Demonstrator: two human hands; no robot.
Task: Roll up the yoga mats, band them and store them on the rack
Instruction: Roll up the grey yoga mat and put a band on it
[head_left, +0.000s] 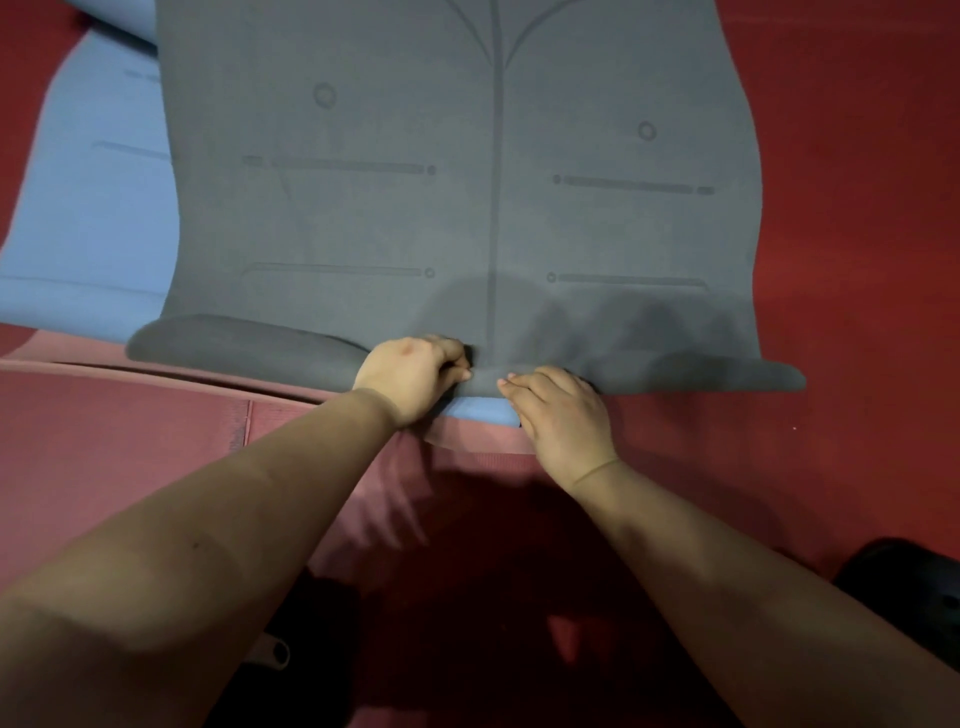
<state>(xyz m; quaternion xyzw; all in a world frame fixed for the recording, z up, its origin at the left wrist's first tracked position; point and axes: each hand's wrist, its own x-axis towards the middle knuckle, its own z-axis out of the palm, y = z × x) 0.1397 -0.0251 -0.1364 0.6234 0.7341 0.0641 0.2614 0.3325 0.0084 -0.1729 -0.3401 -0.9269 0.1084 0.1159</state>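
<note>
A grey yoga mat (415, 208) with printed alignment lines lies spread out ahead of me. Its near end is turned over into a small roll (244, 345) that runs across the whole width. My left hand (413, 376) grips the roll just left of the centre line, fingers curled over it. My right hand (563, 415) grips the roll just right of centre, fingertips curled onto the rolled edge. A light blue mat (88, 208) lies under the grey one, showing at the left and as a small strip (480, 410) between my hands.
A pink mat (130, 431) lies flat nearer to me, under both forearms. Red floor (857, 208) surrounds the mats on the right. A dark object (914, 587) sits at the lower right edge, and another dark item with a light clip (275, 649) lies below my left arm.
</note>
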